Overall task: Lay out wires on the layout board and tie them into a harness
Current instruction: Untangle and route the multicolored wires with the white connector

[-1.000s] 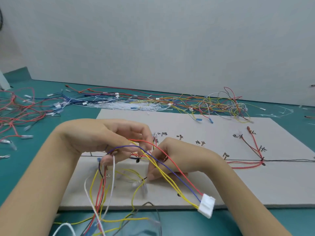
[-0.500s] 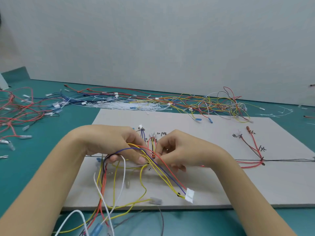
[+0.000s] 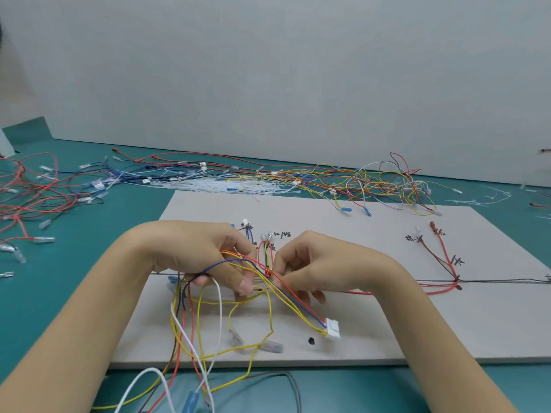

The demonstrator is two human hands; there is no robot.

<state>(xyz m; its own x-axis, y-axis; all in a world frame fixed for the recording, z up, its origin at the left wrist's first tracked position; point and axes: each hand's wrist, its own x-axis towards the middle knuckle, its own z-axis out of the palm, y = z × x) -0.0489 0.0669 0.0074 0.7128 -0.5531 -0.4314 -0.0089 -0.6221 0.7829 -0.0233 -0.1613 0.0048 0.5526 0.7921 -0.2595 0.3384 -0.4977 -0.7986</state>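
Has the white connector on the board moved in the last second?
Yes. The white connector has shifted inward from the near edge of the layout board, now lying fully on it.

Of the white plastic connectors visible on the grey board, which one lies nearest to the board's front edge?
The white connector ending the red, blue and yellow wires, right of centre. The other small white connector sits farther back, above the left hand.
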